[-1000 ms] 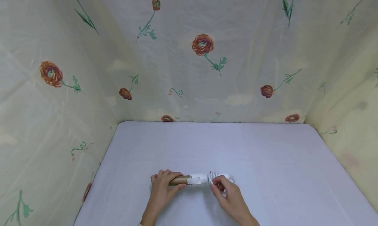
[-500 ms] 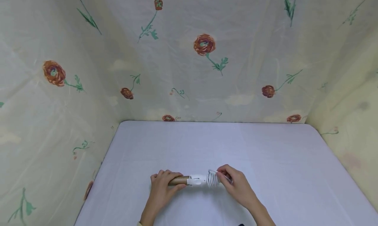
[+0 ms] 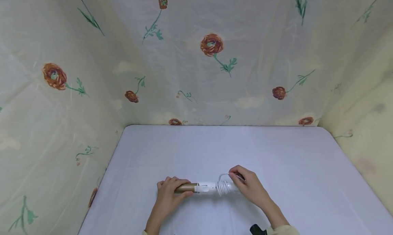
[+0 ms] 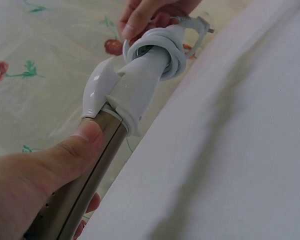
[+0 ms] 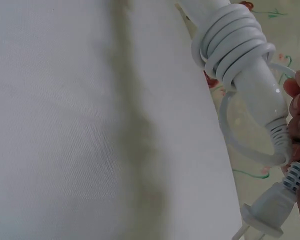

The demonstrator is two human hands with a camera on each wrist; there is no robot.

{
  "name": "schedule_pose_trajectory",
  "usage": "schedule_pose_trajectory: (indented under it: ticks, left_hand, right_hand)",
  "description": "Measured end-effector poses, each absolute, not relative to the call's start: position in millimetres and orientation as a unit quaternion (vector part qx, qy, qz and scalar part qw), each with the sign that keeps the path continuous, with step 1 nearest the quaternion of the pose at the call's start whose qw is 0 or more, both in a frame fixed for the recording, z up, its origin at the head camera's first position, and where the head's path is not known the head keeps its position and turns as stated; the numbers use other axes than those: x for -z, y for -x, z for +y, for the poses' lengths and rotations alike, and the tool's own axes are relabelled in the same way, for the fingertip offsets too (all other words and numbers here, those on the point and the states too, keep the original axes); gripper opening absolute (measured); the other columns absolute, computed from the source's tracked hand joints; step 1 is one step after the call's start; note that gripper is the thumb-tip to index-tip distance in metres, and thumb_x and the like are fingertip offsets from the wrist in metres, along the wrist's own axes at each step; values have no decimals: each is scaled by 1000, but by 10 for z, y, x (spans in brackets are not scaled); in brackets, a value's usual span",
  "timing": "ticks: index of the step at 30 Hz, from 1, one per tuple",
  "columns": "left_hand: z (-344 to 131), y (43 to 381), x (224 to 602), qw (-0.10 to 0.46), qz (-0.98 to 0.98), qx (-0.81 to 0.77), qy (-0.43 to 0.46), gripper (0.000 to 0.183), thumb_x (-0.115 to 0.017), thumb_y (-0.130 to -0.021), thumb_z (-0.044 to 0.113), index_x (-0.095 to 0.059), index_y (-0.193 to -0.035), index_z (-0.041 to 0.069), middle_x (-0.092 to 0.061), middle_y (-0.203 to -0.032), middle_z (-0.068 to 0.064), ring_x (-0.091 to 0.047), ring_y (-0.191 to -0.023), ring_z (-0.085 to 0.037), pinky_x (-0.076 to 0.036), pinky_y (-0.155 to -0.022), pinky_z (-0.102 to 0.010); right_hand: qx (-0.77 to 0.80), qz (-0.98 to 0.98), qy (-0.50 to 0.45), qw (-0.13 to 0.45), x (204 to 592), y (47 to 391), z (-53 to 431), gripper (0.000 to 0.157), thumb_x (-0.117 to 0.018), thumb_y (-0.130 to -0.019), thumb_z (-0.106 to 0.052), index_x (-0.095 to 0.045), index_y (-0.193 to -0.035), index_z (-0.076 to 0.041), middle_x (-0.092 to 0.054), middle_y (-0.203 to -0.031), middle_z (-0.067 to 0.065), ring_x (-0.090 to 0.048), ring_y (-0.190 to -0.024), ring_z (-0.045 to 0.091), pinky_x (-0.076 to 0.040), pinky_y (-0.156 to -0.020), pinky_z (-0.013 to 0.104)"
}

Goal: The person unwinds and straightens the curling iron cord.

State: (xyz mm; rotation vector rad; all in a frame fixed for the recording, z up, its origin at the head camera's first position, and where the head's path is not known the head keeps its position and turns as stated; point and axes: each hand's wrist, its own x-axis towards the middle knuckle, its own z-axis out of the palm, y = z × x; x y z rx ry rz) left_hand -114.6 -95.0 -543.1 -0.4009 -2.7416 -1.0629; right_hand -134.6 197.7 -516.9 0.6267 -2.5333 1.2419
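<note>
A curling iron [image 3: 206, 187] with a white handle and a bronze-brown barrel [image 4: 92, 182] lies crosswise between the hands, close over the table. My left hand [image 3: 168, 197] grips the barrel, its thumb along the near side just short of the white lever [image 4: 99, 86]. White cord [image 5: 235, 45] is coiled several turns round the handle. My right hand [image 3: 250, 186] pinches the free length of cord between thumb and fingers, up and to the right of the coils. The two-pin plug [image 5: 270, 210] hangs beside that hand in the right wrist view.
The white-covered table [image 3: 190, 153] has rounded far corners. Flower-printed cloth [image 3: 245, 64] hangs behind it and along both sides. A black object [image 3: 257, 229] shows by the right sleeve [image 3: 282, 230] at the bottom edge.
My right hand has moved up and to the right from the coils, drawing a loop of cord away from the handle. The left hand keeps its grip on the barrel.
</note>
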Motion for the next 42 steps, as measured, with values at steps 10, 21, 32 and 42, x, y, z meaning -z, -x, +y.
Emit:
schedule_pose_trajectory:
  ticks: [10, 21, 32, 42]
  left_hand:
    - [-983, 1146, 5466, 76, -912, 377, 146, 34, -77, -70, 43, -69, -101, 34, -68, -91, 13, -46, -80, -5, -23, -80, -37]
    - [-1054, 1126, 5480, 70, -913, 370, 159, 36, -73, -71, 48, -69, -104, 32, -67, -91, 13, -45, -81, -3, -24, -81, -37]
    - [-1065, 1166, 5416, 62, -905, 390, 157, 35, -76, -72, 43, -68, -106, 34, -66, -92, 17, -46, -82, -3, -24, -82, -36]
    - [-1031, 1265, 5335, 68, -908, 391, 138, 37, -73, -72, 48, -69, -106, 33, -67, -93, 14, -48, -83, -7, -22, -79, -36]
  right_hand:
    - [-478, -867, -137, 19, 5346, 1396, 2073, 14, -56, -96, -26, -64, -97, -15, -64, -82, -3, -52, -67, 3, -44, -60, 22]
    - [-512, -843, -154, -51, 5425, 1440, 2151, 16, -54, -97, -25, -63, -98, -12, -66, -90, 4, -54, -71, 4, -46, -64, 22]
    - [-499, -850, -163, -47, 5592, 1461, 2144, 9, -60, -92, -9, -64, -100, -13, -68, -93, 3, -57, -79, 3, -47, -71, 22]
    - [-474, -873, -109, -31, 5679, 1355, 2014, 15, -65, -88, -6, -67, -103, -10, -70, -100, 4, -61, -90, 9, -49, -79, 24]
